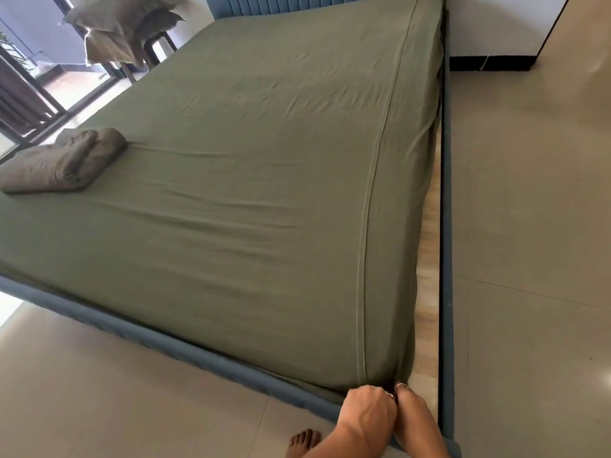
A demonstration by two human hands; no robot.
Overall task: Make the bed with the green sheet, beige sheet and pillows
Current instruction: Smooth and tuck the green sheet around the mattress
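The green sheet (251,180) lies spread over the whole mattress, with light wrinkles and a seam running down its right side. At the near right corner of the bed my left hand (367,408) and my right hand (411,411) sit close together, fingers curled down onto the sheet's corner where it meets the frame. A folded beige sheet (62,161) rests on the bed's left edge. Pillows (122,18) in brownish covers are piled on a stool at the far left.
The blue bed frame (446,226) edges the mattress, with a strip of wooden base (429,252) showing on the right. A blue headboard (297,1) is at the far end. Glass doors (29,81) stand left. Tiled floor (529,259) surrounds the bed; my bare foot (302,441) is near.
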